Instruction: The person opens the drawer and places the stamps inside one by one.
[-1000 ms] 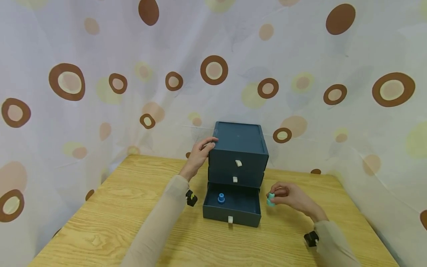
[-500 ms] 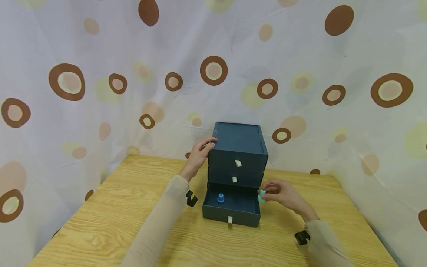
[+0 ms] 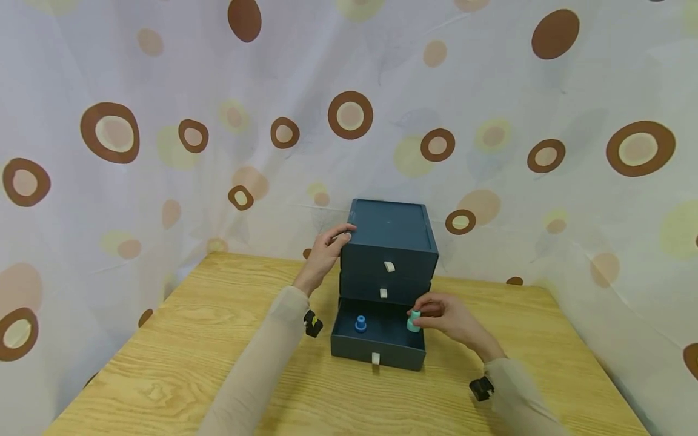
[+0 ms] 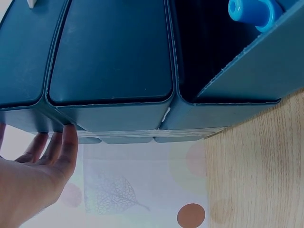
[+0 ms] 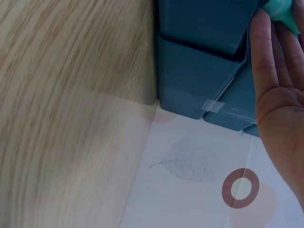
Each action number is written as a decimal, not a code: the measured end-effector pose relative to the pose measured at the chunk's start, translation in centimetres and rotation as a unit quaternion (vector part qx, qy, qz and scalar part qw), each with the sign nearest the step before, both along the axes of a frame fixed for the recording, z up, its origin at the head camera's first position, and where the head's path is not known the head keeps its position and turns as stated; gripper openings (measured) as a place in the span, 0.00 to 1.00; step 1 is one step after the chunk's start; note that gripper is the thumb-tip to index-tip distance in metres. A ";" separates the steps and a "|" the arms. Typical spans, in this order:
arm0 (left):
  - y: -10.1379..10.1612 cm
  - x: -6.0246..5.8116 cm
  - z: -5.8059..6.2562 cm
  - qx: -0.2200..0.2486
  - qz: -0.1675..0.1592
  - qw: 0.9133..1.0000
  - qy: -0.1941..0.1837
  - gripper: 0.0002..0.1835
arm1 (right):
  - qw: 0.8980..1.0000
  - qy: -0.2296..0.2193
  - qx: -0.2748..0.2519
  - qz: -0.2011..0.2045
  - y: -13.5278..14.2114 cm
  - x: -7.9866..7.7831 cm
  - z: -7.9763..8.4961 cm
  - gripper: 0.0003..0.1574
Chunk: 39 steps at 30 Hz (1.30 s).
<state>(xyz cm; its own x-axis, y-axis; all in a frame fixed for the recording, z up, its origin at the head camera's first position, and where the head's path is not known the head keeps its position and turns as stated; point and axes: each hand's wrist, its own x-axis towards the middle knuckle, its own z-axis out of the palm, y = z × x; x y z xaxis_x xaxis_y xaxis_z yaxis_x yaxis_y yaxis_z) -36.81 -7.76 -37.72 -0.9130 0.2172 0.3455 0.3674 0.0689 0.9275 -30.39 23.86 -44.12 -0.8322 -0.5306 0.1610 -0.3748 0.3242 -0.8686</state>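
Note:
A dark blue drawer cabinet point(image 3: 389, 224) stands on the table, its bottom drawer point(image 3: 376, 352) pulled out. My left hand point(image 3: 323, 257) rests against the cabinet's upper left side, its fingers fairly straight in the left wrist view. My right hand point(image 3: 449, 318) pinches a small turquoise stepped plastic piece point(image 3: 413, 326), narrow above and wide below, over the right part of the open drawer. In the right wrist view this turquoise piece point(image 5: 280, 8) shows only partly beside the fingers. A blue stepped plastic piece point(image 3: 361, 324) stands upright in the drawer's left part.
The two upper drawers are closed, with small white pull tabs point(image 3: 389, 266) on their fronts. A wooden table point(image 3: 218, 315) carries the cabinet. Behind it hangs a pale curtain point(image 3: 305, 66) with brown circles. A black wrist camera point(image 3: 481, 389) sits on the right sleeve.
My right hand has moved left with the turquoise piece, from beside the drawer to over its right part. The left hand stays in place on the cabinet.

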 end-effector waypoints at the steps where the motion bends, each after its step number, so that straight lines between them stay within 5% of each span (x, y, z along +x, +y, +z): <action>1: 0.0 0.0 0.0 0.000 0.000 1.000 0.001 0.18 | 1.000 0.002 0.002 -0.001 -0.2 0.0 0.0 0.17; 19: 0.1 -0.1 -0.2 0.004 0.001 1.000 0.000 0.18 | 0.999 0.018 0.050 -0.004 -3.0 -0.8 -0.3 0.13; 29: 0.0 0.0 -0.2 0.006 -0.001 1.000 -0.001 0.17 | 0.987 0.069 0.148 0.005 -4.4 -1.5 -0.5 0.15; 39: 0.1 0.0 0.0 -0.001 0.003 1.000 0.001 0.17 | 0.979 0.089 0.182 0.025 -5.2 -1.9 -0.5 0.12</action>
